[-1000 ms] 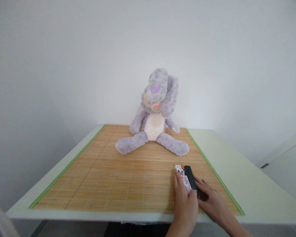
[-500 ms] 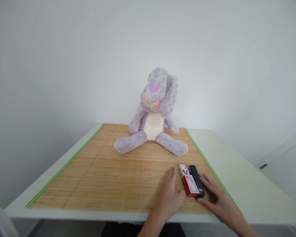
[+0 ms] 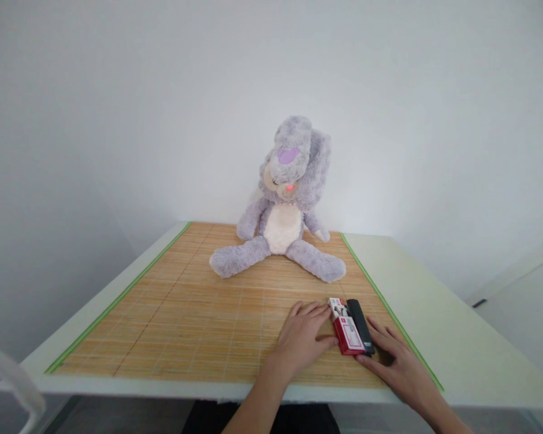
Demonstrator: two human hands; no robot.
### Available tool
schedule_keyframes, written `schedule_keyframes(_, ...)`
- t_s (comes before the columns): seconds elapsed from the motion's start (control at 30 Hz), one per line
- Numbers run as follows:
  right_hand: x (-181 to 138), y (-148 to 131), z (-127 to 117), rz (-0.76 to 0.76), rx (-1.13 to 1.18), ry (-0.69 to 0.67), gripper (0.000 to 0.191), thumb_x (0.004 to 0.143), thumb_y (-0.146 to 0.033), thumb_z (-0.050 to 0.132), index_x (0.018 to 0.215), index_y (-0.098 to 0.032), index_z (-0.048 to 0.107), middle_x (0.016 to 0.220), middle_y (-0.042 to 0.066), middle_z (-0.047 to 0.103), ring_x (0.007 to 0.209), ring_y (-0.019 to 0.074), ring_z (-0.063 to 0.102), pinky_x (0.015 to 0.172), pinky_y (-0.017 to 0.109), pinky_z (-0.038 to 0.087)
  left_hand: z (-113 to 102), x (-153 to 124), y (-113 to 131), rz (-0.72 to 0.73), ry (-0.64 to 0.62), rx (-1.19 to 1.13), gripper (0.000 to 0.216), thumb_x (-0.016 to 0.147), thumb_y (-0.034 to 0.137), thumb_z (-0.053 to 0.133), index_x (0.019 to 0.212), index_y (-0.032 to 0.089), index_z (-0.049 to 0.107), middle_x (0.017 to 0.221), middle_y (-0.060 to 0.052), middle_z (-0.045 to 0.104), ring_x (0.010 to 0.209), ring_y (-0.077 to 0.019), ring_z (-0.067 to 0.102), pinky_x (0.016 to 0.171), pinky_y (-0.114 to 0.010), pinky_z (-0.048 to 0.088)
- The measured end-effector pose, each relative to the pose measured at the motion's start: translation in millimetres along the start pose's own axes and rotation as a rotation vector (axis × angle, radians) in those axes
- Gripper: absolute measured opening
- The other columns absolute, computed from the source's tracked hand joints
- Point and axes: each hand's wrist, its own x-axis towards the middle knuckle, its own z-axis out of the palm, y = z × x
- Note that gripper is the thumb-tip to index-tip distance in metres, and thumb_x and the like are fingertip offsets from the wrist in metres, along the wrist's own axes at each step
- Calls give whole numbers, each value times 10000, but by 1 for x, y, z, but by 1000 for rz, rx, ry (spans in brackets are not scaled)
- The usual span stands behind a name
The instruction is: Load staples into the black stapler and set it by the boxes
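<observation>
A small white box with a printed picture [image 3: 338, 306] and a red-and-white box [image 3: 349, 334] lie end to end on the bamboo mat. Close along their right side lies a long black object, seemingly a stapler [image 3: 361, 325]. My left hand [image 3: 302, 334] rests palm down on the left, fingers spread, with its fingertips and thumb at the boxes' left edges. On the other side my right hand [image 3: 396, 355] is open, its fingers by the black object's right edge and its thumb near the lower ends. Neither hand is wrapped around anything.
A grey plush rabbit [image 3: 283, 229] sits at the back of the bamboo mat [image 3: 185, 319], against the wall, one ear over its face. The mat has green edging and lies on a white table [image 3: 434, 301]. A blurred white curved thing [image 3: 18, 386] shows at lower left.
My left hand has turned and shifted slightly left, its fingers spreading out flat beside the boxes. My right hand stays by the black object. The view has tilted a little.
</observation>
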Motion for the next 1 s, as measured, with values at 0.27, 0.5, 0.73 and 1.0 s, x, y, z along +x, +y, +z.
schedule_keyframes(0.27,1,-5,0,-13,6,19,702,869,-615,670,1499,-342,527,1579,20,482,1520,311,360,1290,551,223,6,0,1,-2,1,37,652,909,497,663,1515,355,470,1597,-9,472,1522,-235,360,1299,-461,152)
schedule_keyframes(0.5,-16,-18,-24,115,231,197,723,877,-604,654,1508,-280,519,1571,67,507,1466,318,451,1260,479,326,-11,-25,-7,-101,135,84,567,973,472,561,1501,274,507,1561,-60,518,1461,-246,445,1278,-423,260)
schedule_keyframes(0.73,-17,-142,-27,42,473,482,317,1043,-403,470,1228,-272,691,1207,80,727,1138,250,665,1008,425,543,-57,-75,-71,-275,239,483,542,1024,482,446,1494,220,509,1581,-83,489,1482,-275,411,1242,-514,319)
schedule_keyframes(1.0,65,-221,31,-163,216,158,577,1002,-356,541,1564,-293,421,1585,66,481,1507,258,375,1238,490,341,-64,-83,-78,-317,201,662,599,1045,529,356,1575,252,398,1655,-70,374,1548,-279,304,1250,-532,274)
